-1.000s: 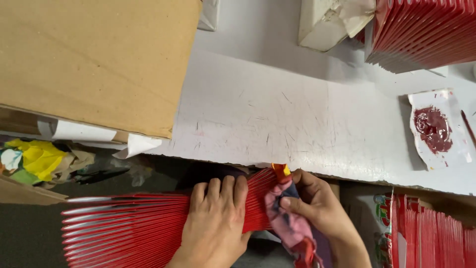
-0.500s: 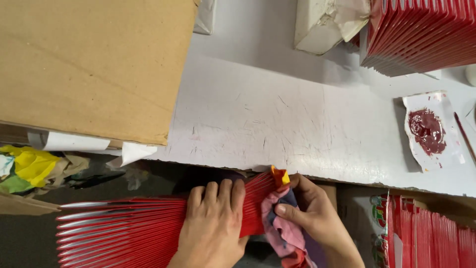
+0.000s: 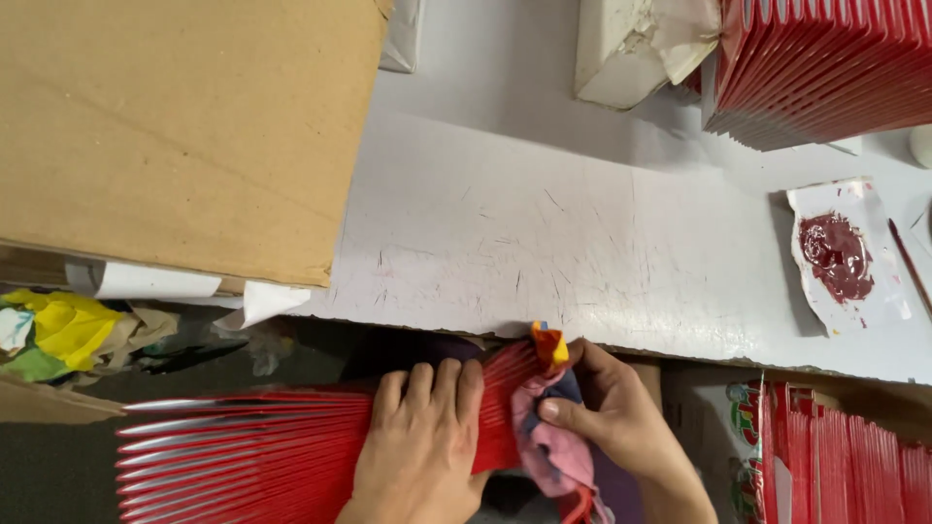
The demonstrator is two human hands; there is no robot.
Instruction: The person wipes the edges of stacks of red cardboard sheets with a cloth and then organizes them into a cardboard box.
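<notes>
Since the earlier frame, the rag (image 3: 549,442) has shifted left along the envelopes (image 3: 291,446). Left hand (image 3: 422,442) lies flat, fingers spread, pinning the fanned red stack below the desk (image 3: 544,233) edge. Right hand (image 3: 621,427) pinches the rag against the exposed ends.

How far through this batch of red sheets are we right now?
Done, apparently: a red stack sits at the table's far right. In hand: the left hand presses flat on the fanned red sheets while the right hand holds a cloth against their ends. Possibly left: another red stack at lower right; its state can't be judged.
</notes>
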